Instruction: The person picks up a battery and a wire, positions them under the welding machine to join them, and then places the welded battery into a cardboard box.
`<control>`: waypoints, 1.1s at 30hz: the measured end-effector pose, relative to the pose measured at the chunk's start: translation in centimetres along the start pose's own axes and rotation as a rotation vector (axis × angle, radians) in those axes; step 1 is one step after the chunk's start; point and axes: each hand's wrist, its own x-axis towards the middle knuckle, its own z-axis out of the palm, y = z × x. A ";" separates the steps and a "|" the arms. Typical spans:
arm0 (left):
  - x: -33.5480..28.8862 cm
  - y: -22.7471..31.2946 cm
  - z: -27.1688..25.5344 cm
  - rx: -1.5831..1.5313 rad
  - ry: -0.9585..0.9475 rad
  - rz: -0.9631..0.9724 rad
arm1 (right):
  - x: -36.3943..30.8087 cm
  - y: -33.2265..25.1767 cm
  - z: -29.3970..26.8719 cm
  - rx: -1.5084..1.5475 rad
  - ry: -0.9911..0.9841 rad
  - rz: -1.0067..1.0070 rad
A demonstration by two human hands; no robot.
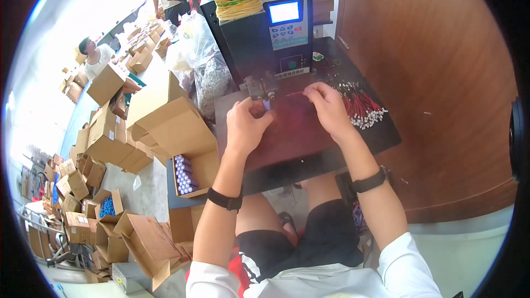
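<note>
My left hand [247,124] is closed, thumb and fingertips pinching a small blue-purple battery cell [266,104] against the electrode head [264,87] at the front of a black spot-welding machine [243,49]. Most of the cell is hidden by the fingers. Between the thumb and fingers of my right hand [329,109] is a thin red wire [295,94], its free end pointing left toward the head. Just right of that hand, a pile of red wires [361,105] with white connectors lies on the dark table [298,149].
Left of the table, an open carton [207,171] holds purple cells [185,175]. Clear bags [201,60] stand beside the machine, which carries yellow-green wire [238,3]. A wooden door [430,94] borders the right. Many cartons fill the left; two people are farther back.
</note>
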 end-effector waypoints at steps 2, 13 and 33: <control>0.0 -0.2 0.1 -0.001 0.000 -0.003 | 0.1 0.1 -0.1 0.002 -0.006 0.005; 0.0 -0.3 0.0 0.005 -0.015 -0.012 | -0.1 -0.3 -0.1 -0.038 -0.008 0.034; -0.6 0.4 -0.7 -0.226 0.106 -0.155 | -1.0 -0.6 -0.1 -0.079 -0.162 -0.122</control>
